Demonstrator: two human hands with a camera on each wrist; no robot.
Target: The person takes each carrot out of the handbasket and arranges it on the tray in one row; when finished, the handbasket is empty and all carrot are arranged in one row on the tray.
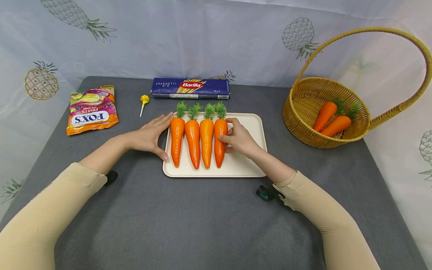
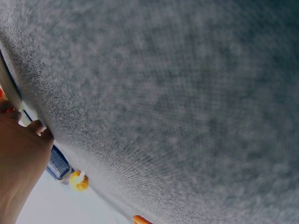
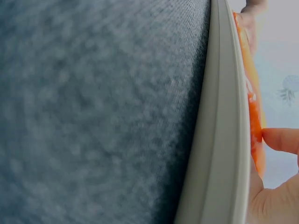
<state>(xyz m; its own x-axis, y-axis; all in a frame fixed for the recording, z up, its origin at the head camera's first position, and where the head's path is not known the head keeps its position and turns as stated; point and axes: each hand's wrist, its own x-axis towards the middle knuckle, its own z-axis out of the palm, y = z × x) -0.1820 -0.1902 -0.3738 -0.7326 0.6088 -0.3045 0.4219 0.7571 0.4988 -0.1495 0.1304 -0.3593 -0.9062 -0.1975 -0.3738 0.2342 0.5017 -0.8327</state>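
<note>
Several orange carrots with green leafy tops lie side by side on a cream rectangular tray, tops pointing away. My right hand holds the rightmost carrot, thumb on its upper face and fingers along its right side. In the right wrist view, a fingertip meets the orange carrot above the tray's rim. Fingers spread, my left hand rests at the tray's left edge, beside the leftmost carrot. The left wrist view shows only part of this hand.
A wicker basket with a tall handle stands at the right, two carrots inside. Behind the tray lies a blue spaghetti box. A yellow lollipop and a candy bag lie on the grey table at the left.
</note>
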